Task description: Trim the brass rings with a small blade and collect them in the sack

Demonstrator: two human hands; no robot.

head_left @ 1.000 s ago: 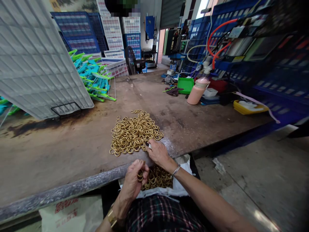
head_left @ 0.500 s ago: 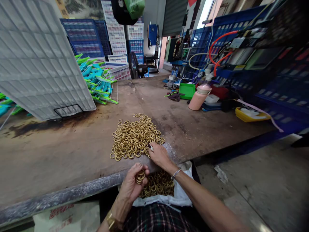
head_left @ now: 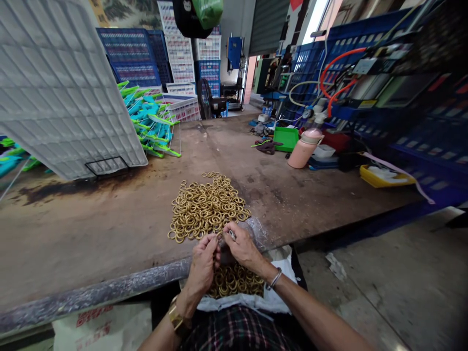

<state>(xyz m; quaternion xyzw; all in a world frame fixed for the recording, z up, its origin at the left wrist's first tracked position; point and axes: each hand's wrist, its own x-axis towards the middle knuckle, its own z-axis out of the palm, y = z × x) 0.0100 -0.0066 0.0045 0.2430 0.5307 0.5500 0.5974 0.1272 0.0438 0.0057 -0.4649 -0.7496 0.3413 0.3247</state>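
A heap of brass-coloured rings (head_left: pixel 208 207) lies on the worktable (head_left: pixel 146 219) just beyond my hands. My left hand (head_left: pixel 204 263) is closed at the table's front edge, thumb and forefinger pinching a ring that is mostly hidden. Whether other rings sit in its palm is out of sight. Close against it, my right hand (head_left: pixel 244 247) is closed too, its fingertips at the left fingertips. A small silvery piece (head_left: pixel 232 235) shows between its fingers; its kind is unclear. Below both hands, an open white sack (head_left: pixel 281 292) on my lap holds many more rings.
A grey-white ribbed plastic panel (head_left: pixel 73 87) leans at the left beside green and blue plastic hangers (head_left: pixel 149 122). To the right stand a pink bottle (head_left: pixel 304 150), a green tray (head_left: pixel 286 139) and a yellow tray (head_left: pixel 383 176). Stacked crates (head_left: pixel 131 56) fill the back.
My right hand has come from the heap's edge toward my left. My left hand has risen slightly and turned, so the rings seen in it before are now hidden.
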